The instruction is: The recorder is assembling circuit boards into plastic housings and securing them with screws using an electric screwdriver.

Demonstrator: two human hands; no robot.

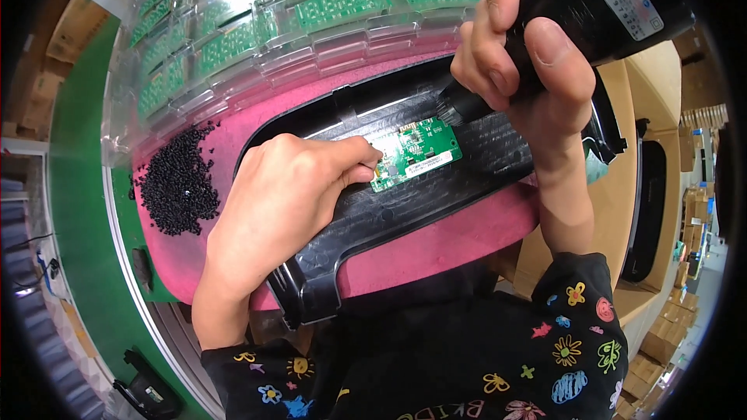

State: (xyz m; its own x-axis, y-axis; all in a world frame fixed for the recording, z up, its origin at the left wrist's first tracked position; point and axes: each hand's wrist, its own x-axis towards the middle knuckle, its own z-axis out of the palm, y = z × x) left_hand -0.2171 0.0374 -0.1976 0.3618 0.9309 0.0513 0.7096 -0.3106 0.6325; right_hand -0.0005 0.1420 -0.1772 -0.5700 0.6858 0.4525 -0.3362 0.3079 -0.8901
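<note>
A green circuit board [424, 146] lies inside a long, curved black plastic housing [482, 187]. The fingers of my left hand [288, 179] are pinched together at the board's left end, gripping its edge. My right hand [537, 70] is wrapped round a thick black electric screwdriver [576, 8] with a pale label on its body. The tool slants down to the left, and its ribbed nose is at the board's upper right corner. Whether the bit touches a screw there is hidden.
Under the housing is a pink mat [436, 253]. A heap of small black screws [179, 183] sits at its left. Clear plastic trays of green boards [342, 8] stand at the back. To the right, a cardboard box [611, 218] has another black housing [646, 210] in it.
</note>
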